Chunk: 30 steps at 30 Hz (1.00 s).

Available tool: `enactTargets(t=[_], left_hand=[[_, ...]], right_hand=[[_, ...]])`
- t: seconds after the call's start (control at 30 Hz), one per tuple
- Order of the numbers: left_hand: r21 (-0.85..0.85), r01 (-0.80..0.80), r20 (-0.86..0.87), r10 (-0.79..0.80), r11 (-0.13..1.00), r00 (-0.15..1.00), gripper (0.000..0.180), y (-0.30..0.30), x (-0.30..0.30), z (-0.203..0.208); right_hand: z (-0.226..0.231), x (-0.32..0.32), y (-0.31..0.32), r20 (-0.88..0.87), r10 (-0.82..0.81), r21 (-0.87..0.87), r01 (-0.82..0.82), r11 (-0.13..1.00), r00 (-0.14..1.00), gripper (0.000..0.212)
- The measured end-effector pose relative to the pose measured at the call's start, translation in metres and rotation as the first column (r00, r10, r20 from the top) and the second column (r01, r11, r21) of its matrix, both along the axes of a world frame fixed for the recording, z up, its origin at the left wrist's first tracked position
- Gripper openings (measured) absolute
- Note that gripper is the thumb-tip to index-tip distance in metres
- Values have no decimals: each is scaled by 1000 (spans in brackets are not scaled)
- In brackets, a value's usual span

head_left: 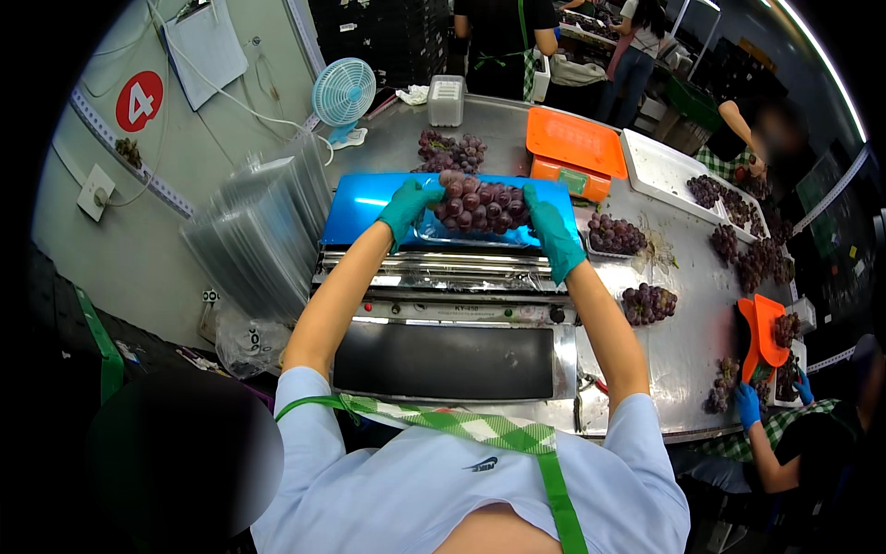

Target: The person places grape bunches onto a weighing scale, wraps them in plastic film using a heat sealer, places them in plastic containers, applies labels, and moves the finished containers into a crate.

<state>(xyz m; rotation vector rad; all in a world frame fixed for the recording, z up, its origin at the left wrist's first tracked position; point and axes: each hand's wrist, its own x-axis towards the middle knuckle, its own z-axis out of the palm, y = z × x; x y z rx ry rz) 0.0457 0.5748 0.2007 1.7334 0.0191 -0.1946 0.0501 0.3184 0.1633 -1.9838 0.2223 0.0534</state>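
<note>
Between my green-gloved hands is a clear tray of dark red-purple grapes (480,205), above the blue top (355,208) of a film-wrapping machine (443,311). My left hand (406,210) grips the tray's left end with its fingers closed. At the right end, my right hand (554,231) presses against the tray with its fingers bent round the edge. Clear film seems to lie about the tray, but its edges are hard to make out. Closer to me is the machine's black flat plate (443,360).
Clear plastic trays (258,222) are stacked at left, beside a blue fan (344,92). An orange scale (574,148) and a white crate (664,166) stand beyond. Grape packs (616,235) lie at right. Blue-gloved hands (748,406) of a co-worker are near another orange scale (764,332).
</note>
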Motion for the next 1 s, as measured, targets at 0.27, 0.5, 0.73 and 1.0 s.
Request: enactTargets(t=[0.27, 0.5, 0.73, 1.0], left_hand=[[121, -10, -93, 22, 993, 995, 36, 2, 17, -22], [155, -6, -139, 28, 988, 990, 50, -2, 14, -22], [245, -38, -135, 72, 969, 988, 57, 1, 14, -26], [393, -61, -132, 122, 917, 984, 62, 8, 8, -29]], right_hand=[[-30, 15, -1, 70, 147, -207, -130, 970, 987, 76], [-25, 16, -13, 66, 271, -300, -240, 923, 960, 76], [-21, 9, -16, 87, 338, -334, -292, 896, 937, 75], [-18, -3, -19, 81, 177, -246, -152, 957, 981, 67]])
